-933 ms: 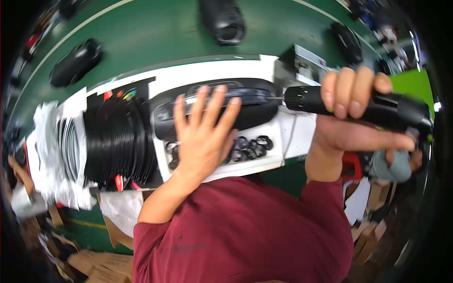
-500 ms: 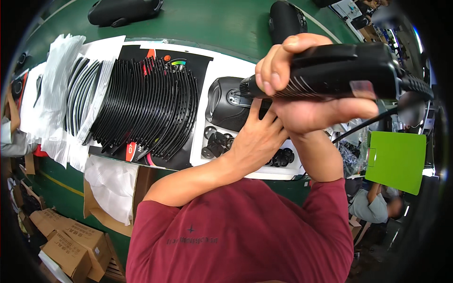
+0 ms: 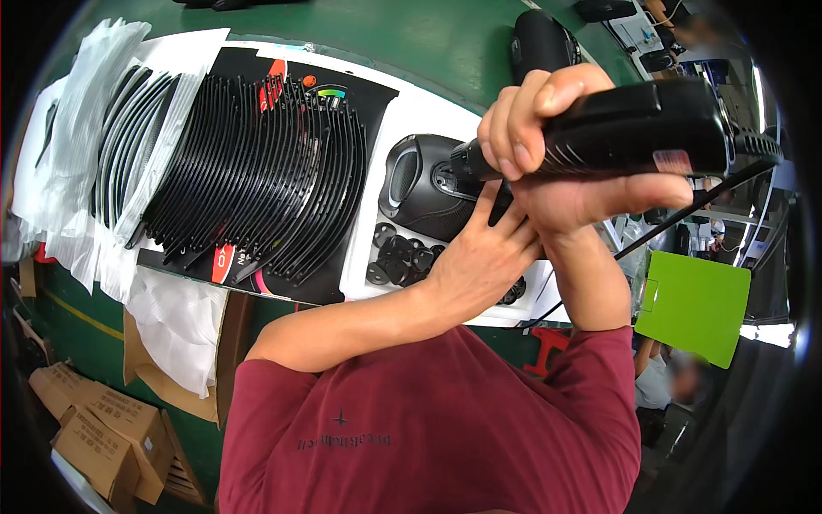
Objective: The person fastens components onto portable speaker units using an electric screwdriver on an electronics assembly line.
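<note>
A black electric screwdriver (image 3: 629, 137) lies across my right hand (image 3: 548, 193), whose fingers are wrapped round its body. Its narrow end points left and meets the small oval plate on a black mesh-covered speaker (image 3: 437, 214); the bit itself is hidden. From the tool's back end a black cord (image 3: 711, 199) trails away. My left hand (image 3: 484, 261) rests against the speaker's near right side, below the screwdriver, with fingers stretched out and apart. Beside the speaker, small round black parts (image 3: 398, 259) lie in a pile on the white surface, partly covered by my left hand.
To the left, many curved black strips (image 3: 257, 171) lie in a row on a dark printed sheet, beside white wrapping sheets (image 3: 81, 163). Another black speaker (image 3: 541, 44) stands beyond. A green panel (image 3: 693, 307) is at right, cardboard boxes (image 3: 107, 428) at lower left.
The view has shifted slightly, so the far speaker at upper left is mostly out of the picture. Both hands and the screwdriver keep nearly the same place on the speaker.
</note>
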A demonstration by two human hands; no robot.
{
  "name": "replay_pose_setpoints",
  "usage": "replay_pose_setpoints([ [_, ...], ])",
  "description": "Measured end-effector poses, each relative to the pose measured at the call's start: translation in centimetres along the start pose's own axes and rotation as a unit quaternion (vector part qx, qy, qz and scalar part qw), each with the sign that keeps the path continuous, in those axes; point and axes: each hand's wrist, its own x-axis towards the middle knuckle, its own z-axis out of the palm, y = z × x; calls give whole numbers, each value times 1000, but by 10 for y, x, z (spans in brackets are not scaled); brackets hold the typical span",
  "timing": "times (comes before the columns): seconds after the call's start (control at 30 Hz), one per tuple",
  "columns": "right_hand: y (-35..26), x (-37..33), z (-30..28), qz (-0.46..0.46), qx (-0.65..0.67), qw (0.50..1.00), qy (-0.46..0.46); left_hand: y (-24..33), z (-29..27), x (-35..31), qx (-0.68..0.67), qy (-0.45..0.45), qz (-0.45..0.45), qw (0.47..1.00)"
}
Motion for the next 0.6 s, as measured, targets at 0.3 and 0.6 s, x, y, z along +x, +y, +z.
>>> replay_pose_setpoints([
  [0.3,6,-3,2,21,34,999,-8,3,3,-2,-11,6,-23,1000],
  [0.6,-84,-39,-24,-106,-17,986,128,6,1,7,-13,-36,-10,999],
])
